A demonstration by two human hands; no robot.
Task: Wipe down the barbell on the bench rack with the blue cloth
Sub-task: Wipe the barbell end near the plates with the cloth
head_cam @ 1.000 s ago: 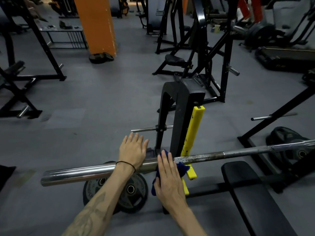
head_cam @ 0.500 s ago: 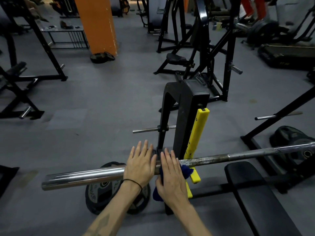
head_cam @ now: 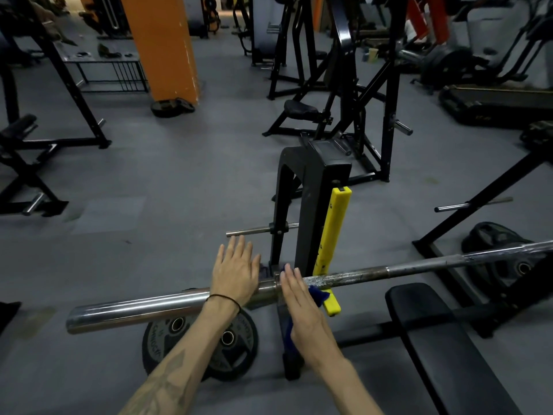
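Observation:
The steel barbell (head_cam: 419, 266) lies across the bench rack, its thick sleeve end pointing lower left and its rusty shaft running off to the right. My left hand (head_cam: 236, 274) rests flat on the sleeve with straight fingers. My right hand (head_cam: 302, 307) lies flat, fingers straight, pressing the blue cloth (head_cam: 317, 293) onto the bar just left of the yellow hook (head_cam: 330, 256). Most of the cloth is hidden under my palm; blue folds show at the right of my hand and hang below it.
The black rack upright (head_cam: 311, 199) stands right behind the bar with a plate peg (head_cam: 254, 232) sticking out left. Weight plates (head_cam: 221, 339) lie on the floor beneath the sleeve. The black bench pad (head_cam: 443, 339) is at lower right. Other gym machines surround the grey floor.
Both hands slid up over the bar, the left hand drawing closer to the right. The right hand with the cloth stays by the yellow hook, rubbing forward over the bar.

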